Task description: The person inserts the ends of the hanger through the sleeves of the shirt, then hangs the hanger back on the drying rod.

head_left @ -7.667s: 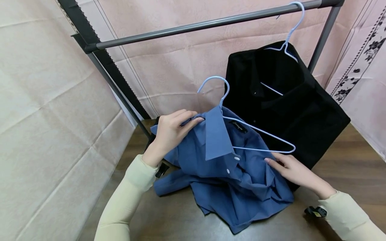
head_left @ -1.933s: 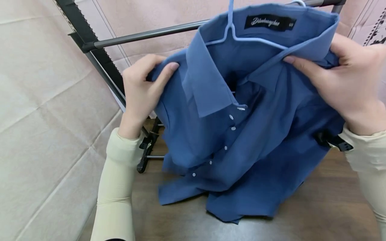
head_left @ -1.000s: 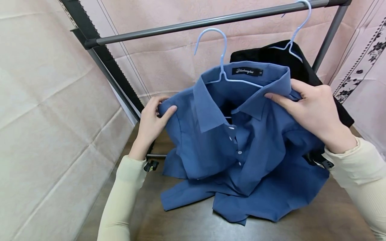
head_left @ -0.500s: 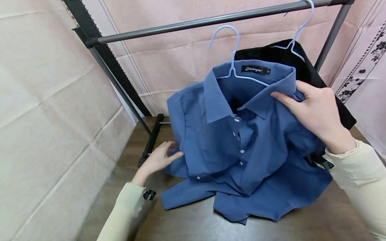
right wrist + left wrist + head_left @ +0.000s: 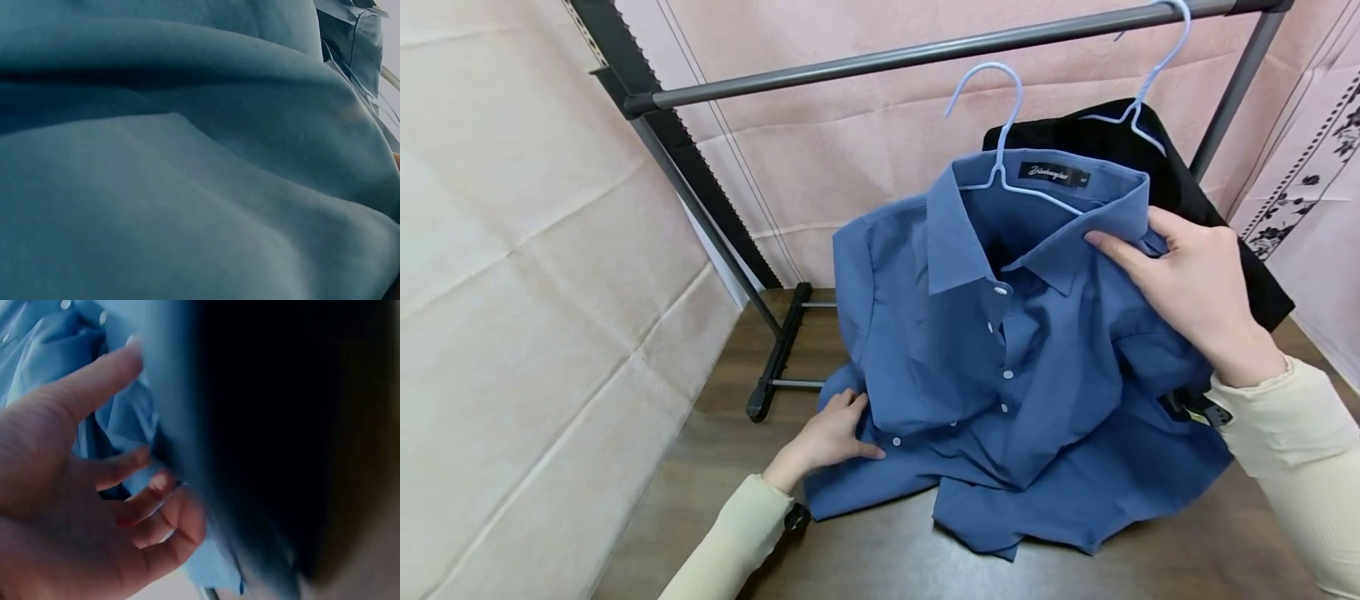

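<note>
A blue button-up shirt (image 5: 970,350) hangs over a light-blue wire hanger (image 5: 1000,154), its hook standing free below the rail. My right hand (image 5: 1195,283) pinches the shirt beside the collar, thumb in front, the other fingers mostly hidden behind the cloth. Blue fabric (image 5: 187,187) fills most of the right wrist view. Low on the shirt's left side, my left hand (image 5: 831,437) touches the sleeve area with thumb and fingers spread apart. In the left wrist view the left hand (image 5: 69,475) has its thumb extended and fingers loosely bent near blurred blue cloth.
A grey garment-rack rail (image 5: 925,54) crosses the top. At its right end a black garment (image 5: 1157,167) hangs on another light-blue hanger (image 5: 1172,50). The rack's black foot (image 5: 775,367) stands on the wooden surface (image 5: 700,483). Pale cloth (image 5: 535,250) covers the left wall.
Earlier the hanger was only partly inside the collar. My left hand has let go of the shirt's shoulder and moved down to its lower left side. My right hand keeps its pinch by the collar.
</note>
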Motion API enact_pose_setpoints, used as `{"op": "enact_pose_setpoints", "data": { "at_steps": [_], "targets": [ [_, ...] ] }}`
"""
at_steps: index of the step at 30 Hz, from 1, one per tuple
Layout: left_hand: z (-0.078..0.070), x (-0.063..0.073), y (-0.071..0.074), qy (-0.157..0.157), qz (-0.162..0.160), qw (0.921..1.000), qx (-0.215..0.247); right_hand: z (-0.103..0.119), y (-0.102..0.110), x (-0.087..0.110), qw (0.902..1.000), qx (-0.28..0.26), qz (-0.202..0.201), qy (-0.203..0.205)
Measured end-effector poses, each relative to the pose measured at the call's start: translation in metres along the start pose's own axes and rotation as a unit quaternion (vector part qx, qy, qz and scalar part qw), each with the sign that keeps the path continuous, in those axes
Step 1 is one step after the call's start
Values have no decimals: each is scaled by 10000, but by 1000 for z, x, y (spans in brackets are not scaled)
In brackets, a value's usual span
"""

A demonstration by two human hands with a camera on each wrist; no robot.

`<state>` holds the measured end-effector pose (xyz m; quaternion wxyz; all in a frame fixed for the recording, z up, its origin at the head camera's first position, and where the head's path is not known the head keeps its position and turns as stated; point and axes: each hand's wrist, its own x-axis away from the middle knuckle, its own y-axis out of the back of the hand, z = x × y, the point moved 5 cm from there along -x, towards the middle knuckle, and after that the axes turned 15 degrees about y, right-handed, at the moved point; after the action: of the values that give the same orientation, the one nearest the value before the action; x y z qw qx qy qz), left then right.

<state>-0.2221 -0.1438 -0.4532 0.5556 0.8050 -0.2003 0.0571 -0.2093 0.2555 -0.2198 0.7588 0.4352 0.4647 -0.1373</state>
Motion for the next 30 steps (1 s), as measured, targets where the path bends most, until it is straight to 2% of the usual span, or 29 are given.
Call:
{"op": "enact_pose_setpoints", "data": {
  "at_steps": [6,10,16,19,23,30],
  "targets": [
    [-9,-7,-5,-289,11,9993,227,-4,-3,3,9999,-103,53,-75],
    [-12,-10,-5,-502,30,9985,219,-6,-6,4,9998,-156,99,-75],
    [-4,-6,5,-540,-103,9983,198,-7,-8,4,9999,-148,70,-53],
    [4,-6,22,-486,-418,9977,235,-7,-7,2,9998,-152,31,-109],
    [17,-10,55,-376,-867,9948,369,-9,-4,-4,9995,-172,-46,-261],
    [34,-30,104,-122,-1311,9889,695,-15,-4,-15,9960,-254,-166,-840]
  ]
}}
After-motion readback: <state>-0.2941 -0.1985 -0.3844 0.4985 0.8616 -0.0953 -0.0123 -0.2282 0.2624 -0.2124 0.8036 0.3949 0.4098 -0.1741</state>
